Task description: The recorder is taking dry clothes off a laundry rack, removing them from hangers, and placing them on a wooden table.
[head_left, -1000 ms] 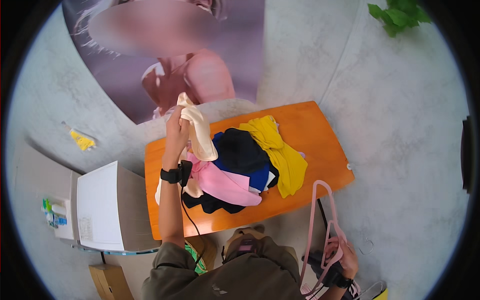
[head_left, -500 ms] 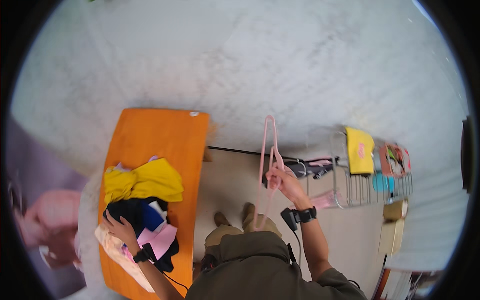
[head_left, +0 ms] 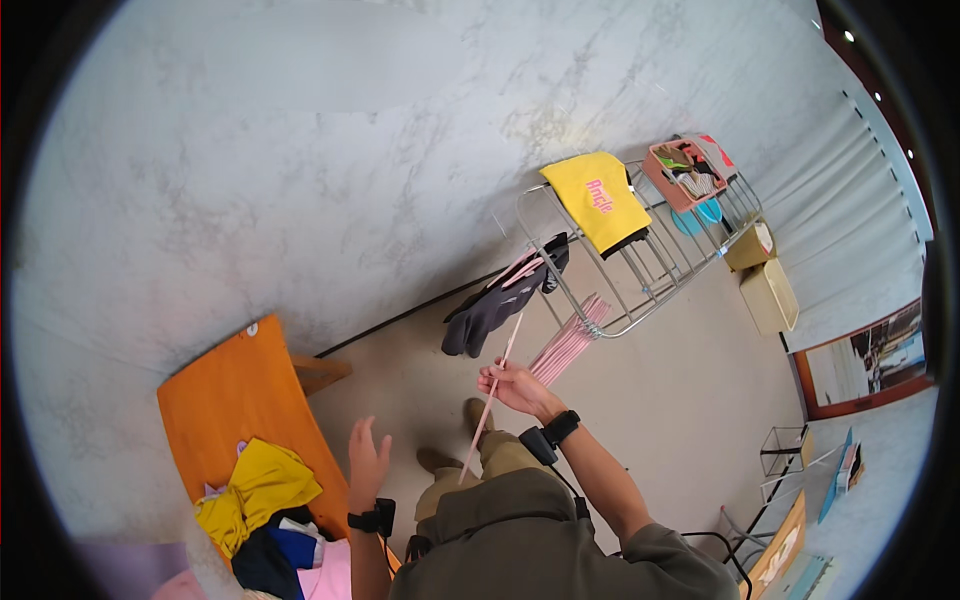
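Observation:
In my right hand (head_left: pixel 520 388) is a pink clothes hanger (head_left: pixel 474 445), seen almost edge-on, with the fingers closed round it. My left hand (head_left: pixel 369 458) is in the air beside the orange table (head_left: pixel 225 375), fingers apart and nothing in it. A pile of clothes lies on that table: a yellow garment (head_left: pixel 268 492), a black one (head_left: pixel 262 562), and blue and pink cloth. Past my right hand, several pink hangers (head_left: pixel 565 347) hang in a bunch from the end of a metal drying rack (head_left: pixel 628 325). A dark garment (head_left: pixel 495 310) on a pink hanger hangs beside them.
A yellow cloth (head_left: pixel 600 205) is draped over the rack, with a pink basket (head_left: pixel 678 190) of cloth items farther along. Below is a blue basin (head_left: pixel 697 217). Two beige bins (head_left: pixel 770 297) stand by the curtain. A framed picture (head_left: pixel 865 360) and a stool (head_left: pixel 785 450) are at right.
My left hand has lifted off the clothes pile and moved right. My view has turned right toward the rack. The hanger stays in my right hand, now seen edge-on.

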Demonstrator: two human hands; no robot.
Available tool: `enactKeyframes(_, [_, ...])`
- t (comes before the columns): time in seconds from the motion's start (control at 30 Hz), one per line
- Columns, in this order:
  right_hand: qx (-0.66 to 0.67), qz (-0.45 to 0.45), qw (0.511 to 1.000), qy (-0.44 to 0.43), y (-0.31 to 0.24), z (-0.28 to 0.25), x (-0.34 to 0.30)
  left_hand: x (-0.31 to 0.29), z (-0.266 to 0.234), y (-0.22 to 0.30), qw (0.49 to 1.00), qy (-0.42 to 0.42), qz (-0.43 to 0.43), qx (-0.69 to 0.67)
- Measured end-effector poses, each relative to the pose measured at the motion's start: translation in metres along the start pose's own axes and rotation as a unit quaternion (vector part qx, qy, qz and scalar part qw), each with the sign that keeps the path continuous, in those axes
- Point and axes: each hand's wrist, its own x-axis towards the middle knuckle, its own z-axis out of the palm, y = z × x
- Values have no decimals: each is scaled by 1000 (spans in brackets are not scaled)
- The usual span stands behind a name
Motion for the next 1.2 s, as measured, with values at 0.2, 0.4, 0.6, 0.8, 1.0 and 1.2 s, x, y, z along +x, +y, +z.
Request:
enactKeyframes(0.2, [6, -111, 994, 12, -33, -82, 42, -15, 71, -77, 982, -157, -102, -7])
enactKeyframes(0.4, [2, -140, 979, 147, -74, -160, 67, -90, 95, -143, 941, -270, -198, 51])
enactKeyframes(0.6, [6, -125, 979, 163, -91, -199, 64, -107, 104, -142, 925, -201, -324, 11])
enactKeyframes(0.8, [-22, -116, 961, 248, -91, -222, 69, -89, 109, -159, 921, -176, -348, -10])
enactKeyframes(1.0, [-117, -108, 952, 262, -85, -239, 75, -77, 93, -149, 946, -122, -298, -27])
enactKeyframes(1.2, [-194, -9, 918, 345, -91, -225, 72, -78, 87, -148, 942, -129, -311, 6])
